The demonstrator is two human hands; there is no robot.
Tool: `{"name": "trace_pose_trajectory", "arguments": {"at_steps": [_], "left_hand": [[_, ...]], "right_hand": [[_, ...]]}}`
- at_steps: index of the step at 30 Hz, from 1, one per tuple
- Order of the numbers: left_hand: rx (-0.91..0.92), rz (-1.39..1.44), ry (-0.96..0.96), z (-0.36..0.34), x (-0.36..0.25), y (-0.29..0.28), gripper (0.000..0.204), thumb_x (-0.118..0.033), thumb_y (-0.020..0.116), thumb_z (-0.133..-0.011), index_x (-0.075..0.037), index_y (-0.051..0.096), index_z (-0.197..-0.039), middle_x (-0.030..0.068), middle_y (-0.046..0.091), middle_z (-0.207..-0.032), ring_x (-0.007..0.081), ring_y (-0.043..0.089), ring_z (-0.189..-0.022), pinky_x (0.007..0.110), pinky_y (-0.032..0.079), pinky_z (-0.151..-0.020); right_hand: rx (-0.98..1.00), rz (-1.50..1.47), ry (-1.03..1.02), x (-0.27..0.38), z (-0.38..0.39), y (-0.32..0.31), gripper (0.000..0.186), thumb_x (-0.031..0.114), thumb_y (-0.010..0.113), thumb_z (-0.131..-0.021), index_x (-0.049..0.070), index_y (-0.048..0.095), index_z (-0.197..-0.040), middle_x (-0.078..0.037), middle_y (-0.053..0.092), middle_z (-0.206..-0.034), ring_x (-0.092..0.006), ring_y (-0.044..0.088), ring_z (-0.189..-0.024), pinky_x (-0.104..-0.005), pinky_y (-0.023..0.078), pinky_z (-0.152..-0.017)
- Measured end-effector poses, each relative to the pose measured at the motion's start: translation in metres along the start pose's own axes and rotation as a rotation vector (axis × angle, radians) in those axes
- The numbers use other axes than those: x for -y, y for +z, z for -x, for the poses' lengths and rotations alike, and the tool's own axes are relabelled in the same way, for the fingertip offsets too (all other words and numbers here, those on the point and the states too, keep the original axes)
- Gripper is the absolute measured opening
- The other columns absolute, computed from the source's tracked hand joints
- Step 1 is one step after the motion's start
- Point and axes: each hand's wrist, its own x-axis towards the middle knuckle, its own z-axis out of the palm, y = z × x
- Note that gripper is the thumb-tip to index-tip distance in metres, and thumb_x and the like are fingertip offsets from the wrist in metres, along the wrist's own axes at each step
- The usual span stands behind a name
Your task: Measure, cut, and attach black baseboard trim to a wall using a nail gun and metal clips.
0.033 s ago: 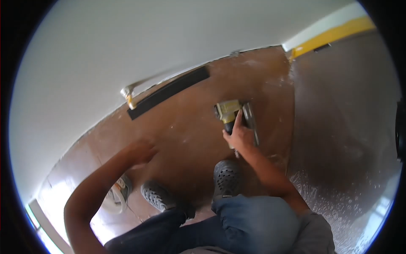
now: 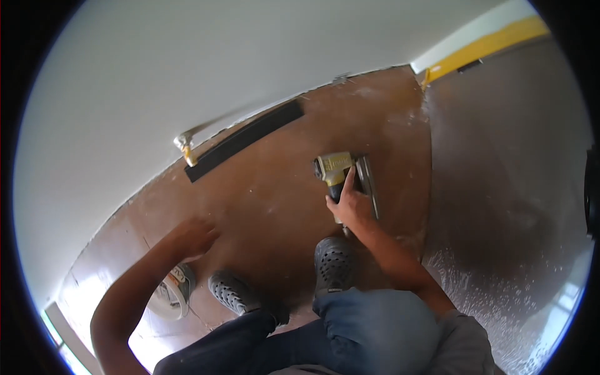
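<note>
Left hand [image 2: 194, 239] loosely curled, elbow [image 2: 104, 320] bent outward; right hand [image 2: 355, 207] gripping, index finger [image 2: 349, 179] extended.

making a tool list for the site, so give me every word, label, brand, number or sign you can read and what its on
Nothing can be quoted with certainty.
Yellow-and-black nail gun, in the right hand: lettering on its head, too small and blurred.
Pale round object beyond the left forearm: marking, partly hidden and too small.
</note>
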Motion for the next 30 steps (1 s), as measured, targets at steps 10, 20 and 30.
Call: {"name": "trace_pose_trajectory", "arguments": {"at_steps": [10,20,30], "left_hand": [[-0.349,0.236,-0.471,0.156,-0.06,0.056,0.027,-0.017,0.075,-0.076,-0.004,0.068,-0.098,0.0138,0.066,-0.107,0.0356,0.058,-0.107,0.049,0.041,-0.102],[-0.466,0.174,-0.548,0.15,-0.064,0.078,0.019,-0.016,0.077,-0.073,-0.005,0.067,-0.086,0.0115,0.065,-0.102,0.0327,0.058,-0.105,0.049,0.039,-0.105],[-0.974,0.12,-1.017,0.18,-0.119,0.113,0.014,-0.002,0.065,-0.085,-0.003,0.067,-0.099,0.0162,0.065,-0.103,0.0381,0.063,-0.098,0.048,0.051,-0.083]], "right_hand": [[-0.022,-0.037,0.292,-0.062,0.08,0.013,0.111,0.049,0.069,-0.082,-0.007,0.005,-0.155,-0.024,0.07,-0.077,-0.0405,0.07,-0.066,-0.0484,0.056,-0.065],[0.022,-0.054,0.424,-0.06,0.115,0.019,0.113,0.045,0.073,-0.083,0.002,0.001,-0.157,-0.031,0.07,-0.092,-0.047,0.069,-0.086,-0.051,0.055,-0.079],[-0.103,-0.014,0.19,-0.037,0.135,-0.035,0.079,0.04,0.065,-0.093,0.004,0.028,-0.153,-0.024,0.07,-0.103,-0.0434,0.067,-0.099,-0.0501,0.051,-0.086]]}}
